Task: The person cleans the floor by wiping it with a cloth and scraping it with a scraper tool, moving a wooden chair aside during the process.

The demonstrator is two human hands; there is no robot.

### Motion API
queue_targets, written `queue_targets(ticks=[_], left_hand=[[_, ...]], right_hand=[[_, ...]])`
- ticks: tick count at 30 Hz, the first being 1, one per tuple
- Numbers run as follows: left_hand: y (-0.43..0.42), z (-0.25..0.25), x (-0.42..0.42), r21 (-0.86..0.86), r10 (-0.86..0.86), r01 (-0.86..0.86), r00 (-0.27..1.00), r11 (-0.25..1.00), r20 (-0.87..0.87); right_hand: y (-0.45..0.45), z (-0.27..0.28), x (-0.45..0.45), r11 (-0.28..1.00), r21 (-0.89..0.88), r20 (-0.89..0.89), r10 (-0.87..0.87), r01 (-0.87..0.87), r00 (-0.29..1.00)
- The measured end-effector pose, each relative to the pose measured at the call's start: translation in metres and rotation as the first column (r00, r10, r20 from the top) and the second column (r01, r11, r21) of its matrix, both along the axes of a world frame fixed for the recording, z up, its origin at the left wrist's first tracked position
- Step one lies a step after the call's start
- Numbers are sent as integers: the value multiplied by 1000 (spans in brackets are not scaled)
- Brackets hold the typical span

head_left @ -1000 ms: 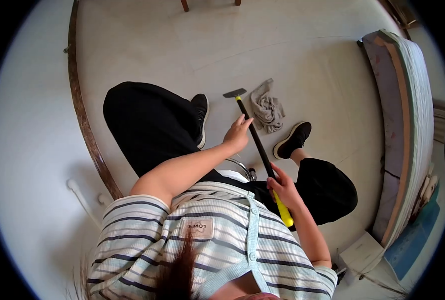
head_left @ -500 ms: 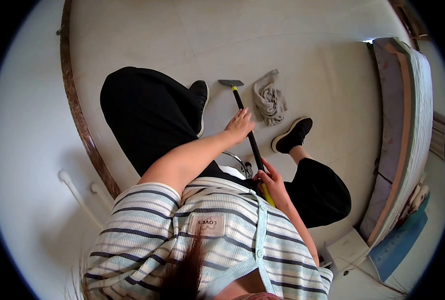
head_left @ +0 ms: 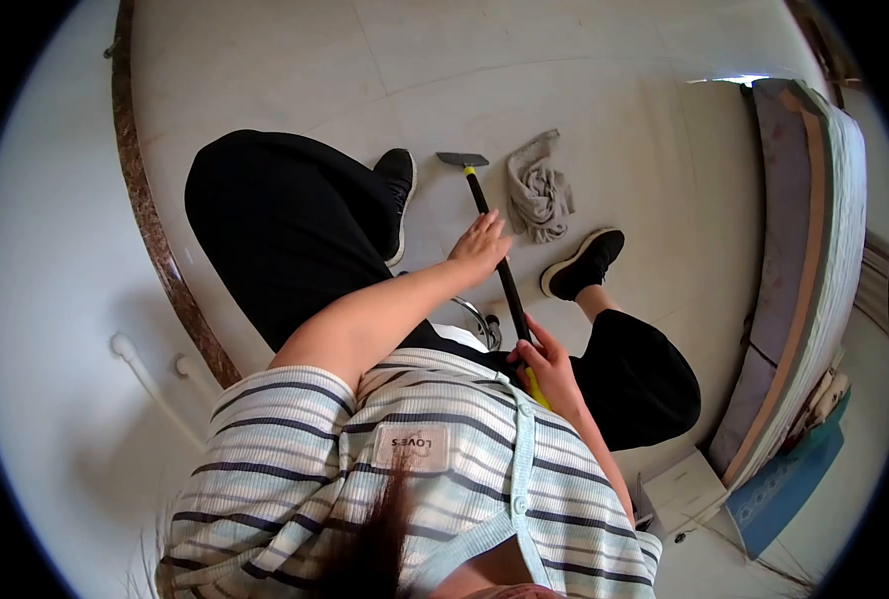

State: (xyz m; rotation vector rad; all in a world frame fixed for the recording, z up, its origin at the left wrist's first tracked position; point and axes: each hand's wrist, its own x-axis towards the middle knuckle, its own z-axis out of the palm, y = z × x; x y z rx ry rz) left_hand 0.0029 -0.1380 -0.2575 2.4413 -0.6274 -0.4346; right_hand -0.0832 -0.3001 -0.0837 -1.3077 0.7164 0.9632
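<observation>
My left shoe is planted on the pale floor. Next comes the long-handled scraper, slanting between my legs, blade away from me. My left hand lies over its black shaft, fingers slightly bent; from above, I can't tell whether they grip. A crumpled grey cloth lies just beside the blade. My right hand is closed round the handle near its yellow end.

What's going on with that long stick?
A person is holding a slim black and yellow tool with a flat grey head. The right hand grips it near its yellow end; the left hand lies on its black shaft, nearer the head. A crumpled greyish cloth lies on the pale floor beside it.
</observation>
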Motion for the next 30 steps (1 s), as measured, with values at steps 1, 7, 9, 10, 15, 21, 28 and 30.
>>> queue_targets(ticks=[1,7,9,10,15,21,28,30], left_hand=[[0,4,-2,21,-25,25,1000,999,-11],[2,-1,8,38,43,-43,999,998,1],[1,-6,2,35,26,-26,1000,999,3],[1,-7,-4,31,2,-2,1000,1000,-1],[2,-3,4,19,49,-50,996,999,77],[0,-5,-7,34,8,-9,1000,999,27],[14,-5,40,50,131,-137,985,989,109],[0,2,41,-51,442,-440,897,896,17]], right_hand=[[-1,2,-1,1000,-13,-6,20,-20,1000],[-1,-8,3,1000,10,20,19,-20,1000],[-2,-7,-2,999,1,22,43,-43,999],[-2,-5,-7,998,-9,17,60,-60,998],[3,-4,2,1000,-21,12,16,-16,1000],[-2,-4,-7,1000,-6,-9,10,-10,1000],[26,-27,26,998,45,121,-44,39,992],[33,-24,29,988,93,187,-139,123,972]])
